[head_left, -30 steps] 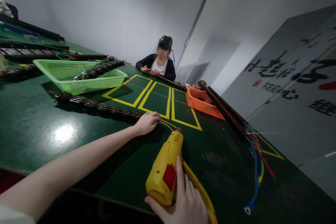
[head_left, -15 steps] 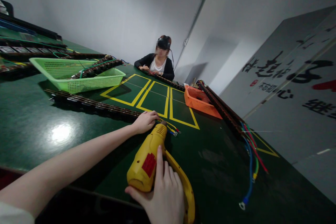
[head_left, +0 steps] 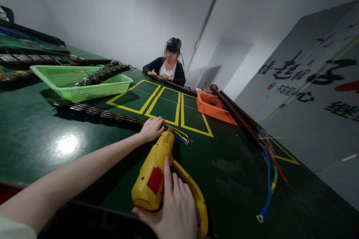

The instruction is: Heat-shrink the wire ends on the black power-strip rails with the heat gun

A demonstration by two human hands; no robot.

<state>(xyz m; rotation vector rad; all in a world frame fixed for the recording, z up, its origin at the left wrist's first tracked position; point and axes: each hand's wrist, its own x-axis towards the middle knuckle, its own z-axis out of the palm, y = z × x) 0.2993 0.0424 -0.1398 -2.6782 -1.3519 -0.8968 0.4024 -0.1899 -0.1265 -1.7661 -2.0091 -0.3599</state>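
Note:
A yellow heat gun (head_left: 151, 173) is in my right hand (head_left: 175, 207), its fingers wrapped round the handle and the index finger stretched along the body. The gun's metal nozzle points away from me, close beside my left hand (head_left: 152, 129). My left hand is closed on the right end of a long dark wired strip (head_left: 103, 115) lying on the table. Just past its fingers, thin wires (head_left: 182, 134) in yellow and blue with ring terminals come out over the green surface. What lies directly under the left fingers is hidden.
A light green basket (head_left: 84, 93) with another wired strip stands at the left. Beyond yellow taped frames (head_left: 162, 109), a person (head_left: 166, 67) sits across the green table (head_left: 232, 179). An orange basket (head_left: 215, 114) and strips with coloured cables (head_left: 267, 171) lie at the right.
The heat gun and my right hand have shifted slightly left and toward me. The nozzle is now nearer my left hand, which has also slid slightly left.

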